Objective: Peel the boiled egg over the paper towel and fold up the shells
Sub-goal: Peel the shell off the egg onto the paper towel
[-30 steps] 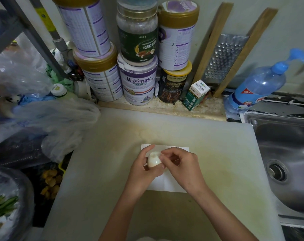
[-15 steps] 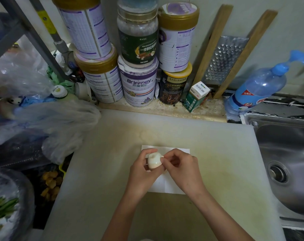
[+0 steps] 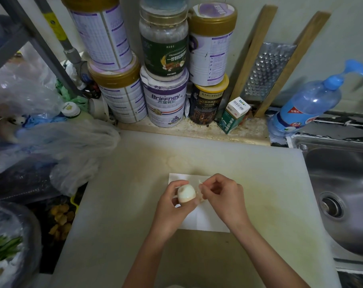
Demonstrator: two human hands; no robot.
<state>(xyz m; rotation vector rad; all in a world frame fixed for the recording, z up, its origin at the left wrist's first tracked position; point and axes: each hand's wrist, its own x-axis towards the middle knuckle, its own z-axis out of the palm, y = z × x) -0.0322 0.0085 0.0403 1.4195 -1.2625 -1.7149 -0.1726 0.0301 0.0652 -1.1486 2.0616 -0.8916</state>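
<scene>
A pale boiled egg (image 3: 186, 193) is held in my left hand (image 3: 175, 206), thumb and fingers curled round it, above a white paper towel (image 3: 203, 222) that lies flat on the cutting board. My right hand (image 3: 223, 196) is just right of the egg and pinches a small piece of shell (image 3: 199, 182) between thumb and fingertips, pulled slightly off the egg. Most of the egg's visible face looks smooth and white. The towel under my hands is partly hidden.
The large white cutting board (image 3: 124, 204) fills the counter. Stacked tins and jars (image 3: 165, 96) line the back wall, with a small green carton (image 3: 234, 115) and a grater (image 3: 267, 71). A blue bottle (image 3: 307, 104) and a steel sink (image 3: 340, 196) are right; plastic bags (image 3: 58, 146) left.
My right hand has drawn away from the egg to the right and up, lifting a piece of shell off. More bare white egg shows in my left hand.
</scene>
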